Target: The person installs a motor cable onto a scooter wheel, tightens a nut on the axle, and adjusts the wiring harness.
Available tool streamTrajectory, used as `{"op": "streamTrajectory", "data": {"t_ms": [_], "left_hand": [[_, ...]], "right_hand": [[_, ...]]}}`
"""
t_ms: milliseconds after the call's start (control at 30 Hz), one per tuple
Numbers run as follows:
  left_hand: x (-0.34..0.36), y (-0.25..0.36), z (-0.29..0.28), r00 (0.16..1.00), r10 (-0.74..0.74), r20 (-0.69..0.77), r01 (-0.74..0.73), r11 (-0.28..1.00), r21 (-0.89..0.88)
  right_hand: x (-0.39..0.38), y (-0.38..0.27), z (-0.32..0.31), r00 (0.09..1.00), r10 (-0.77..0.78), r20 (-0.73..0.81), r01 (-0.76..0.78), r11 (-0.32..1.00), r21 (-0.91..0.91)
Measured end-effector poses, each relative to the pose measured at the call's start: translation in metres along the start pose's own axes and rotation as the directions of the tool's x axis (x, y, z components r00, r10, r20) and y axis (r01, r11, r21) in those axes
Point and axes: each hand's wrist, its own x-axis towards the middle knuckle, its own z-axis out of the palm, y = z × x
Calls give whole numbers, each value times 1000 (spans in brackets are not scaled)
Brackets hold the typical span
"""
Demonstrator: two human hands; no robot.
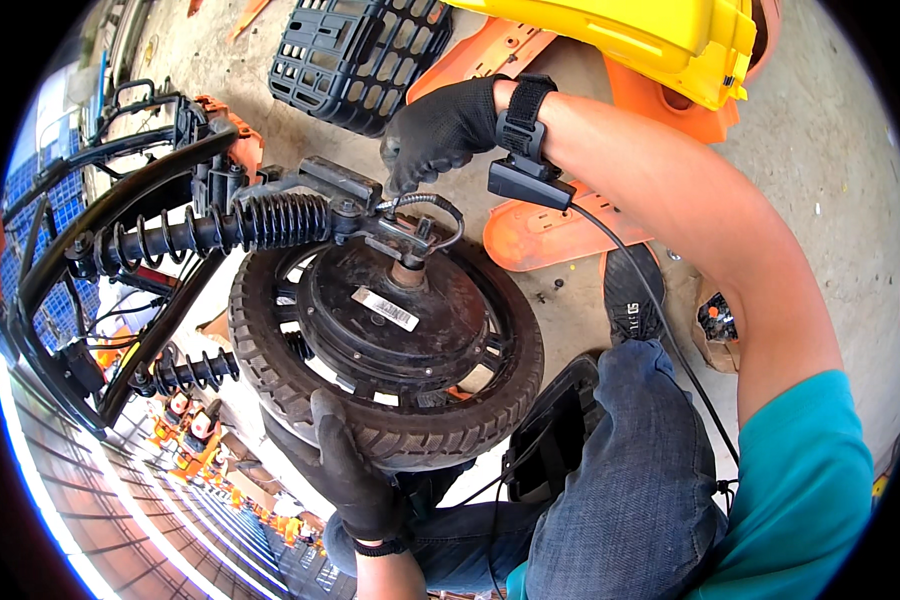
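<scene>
A wheel with a knobbly black tyre (450,437) and a round dark hub motor (370,330) lies tilted before me, joined to a black frame by a shock absorber with a coil spring (220,230). My left hand (355,478), in a black glove, grips the tyre's near edge, the thumb against its tread and the other fingers largely hidden beneath. Over the far side of the axle, my gloved right hand (440,135) is closed, fingertips down beside the axle bracket (395,240) and a wrapped cable (435,203). Whatever its fingers hold is hidden.
Beyond the wheel lie a black plastic basket (340,60), a yellow plastic body part (630,40) and orange panels (545,230). The black tubular frame (120,230) stands at left. A black cord (670,350) hangs from my right wrist. My shoe (630,295) rests on the floor.
</scene>
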Motion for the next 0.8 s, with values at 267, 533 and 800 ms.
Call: {"op": "streamTrajectory", "data": {"t_ms": [267,533,800], "left_hand": [[-2,3,0,996,-90,-14,90,995,-36],[-1,3,1,996,-88,-26,86,993,-77],[1,4,3,996,-84,-17,82,991,-104]], "right_hand": [[-2,1,1,999,-50,-20,48,997,-60],[-7,-6,9,996,-42,-81,43,999,9],[-1,-4,7,998,63,27,-67,985,160]]}}
